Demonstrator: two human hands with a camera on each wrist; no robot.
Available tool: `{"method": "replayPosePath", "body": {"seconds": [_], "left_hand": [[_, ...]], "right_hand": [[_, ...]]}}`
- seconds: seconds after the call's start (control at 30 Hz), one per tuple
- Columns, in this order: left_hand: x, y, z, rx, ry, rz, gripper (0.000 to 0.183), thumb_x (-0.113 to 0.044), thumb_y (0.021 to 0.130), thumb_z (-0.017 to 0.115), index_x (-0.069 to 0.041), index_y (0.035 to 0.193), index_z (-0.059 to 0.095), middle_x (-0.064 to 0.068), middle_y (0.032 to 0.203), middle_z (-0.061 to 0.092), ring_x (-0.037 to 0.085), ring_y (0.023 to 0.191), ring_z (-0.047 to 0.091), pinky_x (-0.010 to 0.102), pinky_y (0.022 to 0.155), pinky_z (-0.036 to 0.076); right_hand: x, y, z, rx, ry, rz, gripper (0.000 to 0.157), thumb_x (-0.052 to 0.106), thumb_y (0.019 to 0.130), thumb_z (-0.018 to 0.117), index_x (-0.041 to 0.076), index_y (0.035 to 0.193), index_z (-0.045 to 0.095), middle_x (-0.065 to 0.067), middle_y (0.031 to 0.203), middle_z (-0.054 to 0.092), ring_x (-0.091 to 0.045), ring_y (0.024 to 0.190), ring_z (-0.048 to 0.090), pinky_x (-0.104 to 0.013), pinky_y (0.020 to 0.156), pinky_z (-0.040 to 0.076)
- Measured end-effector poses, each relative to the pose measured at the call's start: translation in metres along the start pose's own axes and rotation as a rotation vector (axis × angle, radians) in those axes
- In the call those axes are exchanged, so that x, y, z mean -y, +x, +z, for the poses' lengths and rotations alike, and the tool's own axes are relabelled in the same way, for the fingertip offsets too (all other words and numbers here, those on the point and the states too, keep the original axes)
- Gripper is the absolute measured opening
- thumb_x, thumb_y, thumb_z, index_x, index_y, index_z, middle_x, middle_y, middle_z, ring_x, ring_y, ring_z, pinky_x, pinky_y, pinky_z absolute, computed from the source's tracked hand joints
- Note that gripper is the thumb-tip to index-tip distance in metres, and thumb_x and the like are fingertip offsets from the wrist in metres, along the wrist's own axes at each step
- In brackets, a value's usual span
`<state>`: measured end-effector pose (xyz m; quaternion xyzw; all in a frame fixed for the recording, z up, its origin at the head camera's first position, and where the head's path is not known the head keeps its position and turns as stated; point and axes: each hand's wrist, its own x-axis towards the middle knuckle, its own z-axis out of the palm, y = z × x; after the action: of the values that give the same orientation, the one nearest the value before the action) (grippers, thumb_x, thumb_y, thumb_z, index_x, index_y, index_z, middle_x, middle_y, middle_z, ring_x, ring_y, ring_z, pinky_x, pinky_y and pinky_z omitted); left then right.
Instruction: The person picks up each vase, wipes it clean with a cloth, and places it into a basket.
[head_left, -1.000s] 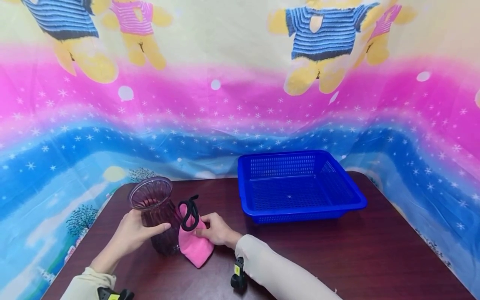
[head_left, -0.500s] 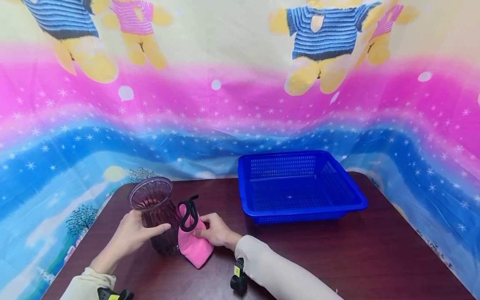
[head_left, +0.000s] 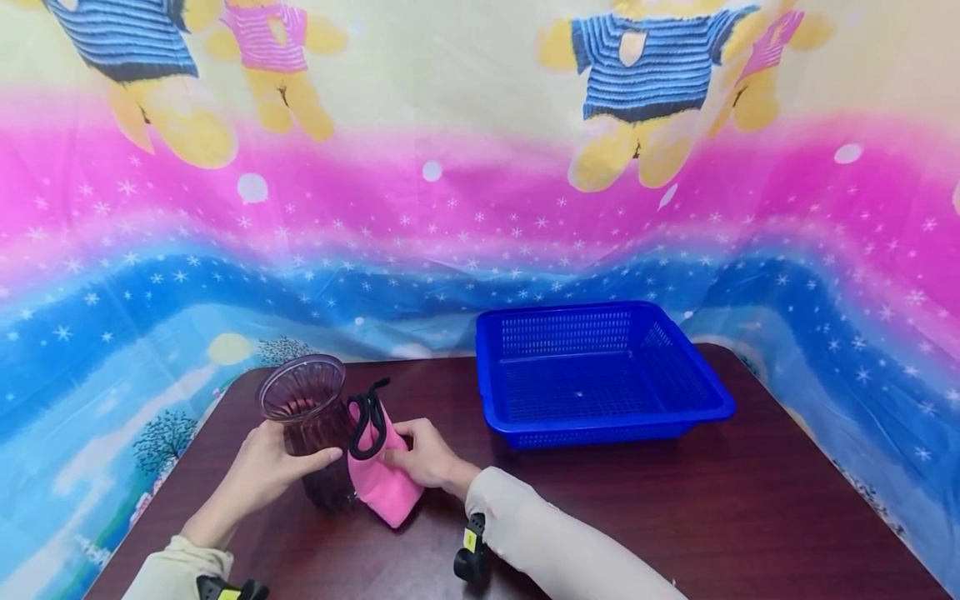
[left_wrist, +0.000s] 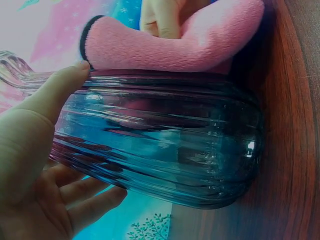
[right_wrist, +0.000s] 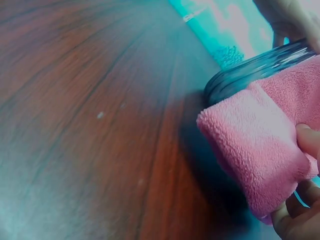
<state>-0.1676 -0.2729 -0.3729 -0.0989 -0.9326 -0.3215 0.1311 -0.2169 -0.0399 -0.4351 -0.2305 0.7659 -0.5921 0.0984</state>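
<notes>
On the left of the table stands a purple-tinted ribbed glass vase (head_left: 327, 485) with a flared rim. My left hand (head_left: 258, 468) grips its side, thumb toward the front and fingers behind, as the left wrist view shows around the glass (left_wrist: 175, 135). My right hand (head_left: 429, 457) pinches a fluffy pink cloth (head_left: 388, 493) with a black cord loop (head_left: 364, 453) at its top. The cloth lies along the vase's right side, draped against the glass in the left wrist view. In the right wrist view, thumb and fingers squeeze the folded cloth (right_wrist: 260, 145).
A blue plastic basket (head_left: 585, 429) with perforated walls sits at the back right of the dark wooden table (head_left: 675, 517). Behind the table hangs a printed cloth backdrop (head_left: 450, 217). Black wrist cameras show at both sleeves.
My right hand has shifted slightly left and up with the pink cloth, which now tilts closer against the vase. The left hand and the vase have stayed in place.
</notes>
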Motion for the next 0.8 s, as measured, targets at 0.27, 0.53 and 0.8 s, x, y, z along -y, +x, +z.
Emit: {"method": "replayPosePath", "body": {"seconds": [0.27, 0.53, 0.8], "left_hand": [[0.001, 0.0, 0.001, -0.016, 0.011, 0.024, 0.068, -0.033, 0.075, 0.088, -0.005, 0.13, 0.058, 0.023, 0.115, 0.073, 0.043, 0.107, 0.069, 0.055, 0.085, 0.053], [0.002, 0.0, 0.0, -0.021, 0.013, 0.022, 0.071, -0.032, 0.074, 0.088, -0.006, 0.132, 0.056, 0.025, 0.119, 0.07, 0.046, 0.11, 0.067, 0.058, 0.087, 0.052], [0.002, 0.0, 0.0, -0.017, 0.013, 0.022, 0.066, -0.028, 0.073, 0.088, -0.007, 0.128, 0.058, 0.023, 0.114, 0.073, 0.04, 0.103, 0.07, 0.049, 0.08, 0.053]], "right_hand": [[0.018, 0.005, -0.001, -0.023, -0.016, -0.037, 0.023, 0.003, 0.088, 0.071, 0.004, 0.111, 0.075, -0.017, 0.095, 0.076, -0.006, 0.067, 0.062, -0.016, 0.061, 0.051], [0.032, 0.011, -0.003, -0.021, -0.025, -0.065, 0.024, 0.002, 0.089, 0.071, 0.005, 0.113, 0.075, -0.012, 0.095, 0.075, -0.003, 0.069, 0.061, -0.017, 0.064, 0.053], [0.048, 0.015, -0.005, -0.02, 0.0, -0.086, 0.022, 0.001, 0.09, 0.069, 0.005, 0.111, 0.075, -0.014, 0.097, 0.074, -0.004, 0.071, 0.06, -0.017, 0.064, 0.052]]}}
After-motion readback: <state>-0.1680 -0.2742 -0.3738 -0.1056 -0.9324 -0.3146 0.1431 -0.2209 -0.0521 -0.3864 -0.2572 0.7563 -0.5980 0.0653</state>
